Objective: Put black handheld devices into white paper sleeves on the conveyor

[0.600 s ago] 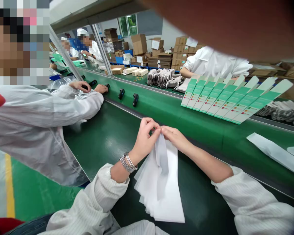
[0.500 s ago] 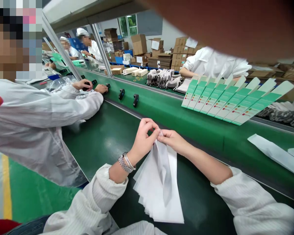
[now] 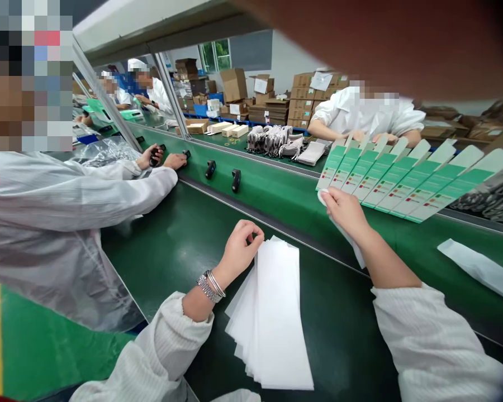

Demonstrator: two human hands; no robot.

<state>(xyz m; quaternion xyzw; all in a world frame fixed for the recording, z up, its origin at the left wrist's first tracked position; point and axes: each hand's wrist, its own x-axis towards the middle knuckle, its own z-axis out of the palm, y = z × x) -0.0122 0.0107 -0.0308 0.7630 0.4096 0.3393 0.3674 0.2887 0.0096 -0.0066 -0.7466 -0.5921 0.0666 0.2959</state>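
Observation:
A fanned stack of long, thin white sheets (image 3: 280,318), possibly flat bags, lies on the dark green work surface in front of me. My left hand (image 3: 243,243) is closed, thumb and fingers pinching the stack's upper left corner. Out to the right, my right hand (image 3: 347,215) grips a single white sheet (image 3: 352,245) by its top end, apart from the stack. That sheet hangs down behind my hand and wrist, mostly hidden. Just beyond my right hand stands a row of green-and-white cartons (image 3: 385,178) with open flaps.
Black handheld devices (image 3: 236,180) stand on the green conveyor belt (image 3: 276,195). A co-worker's sleeve (image 3: 109,190) reaches in from the left. Other white sheets (image 3: 478,268) lie on the belt at right. Across it, another person sits behind bundled grey cables (image 3: 272,140).
My right hand has moved away from the stack, up and right toward the cartons, taking one white sheet with it. My left hand stays at the stack's top.

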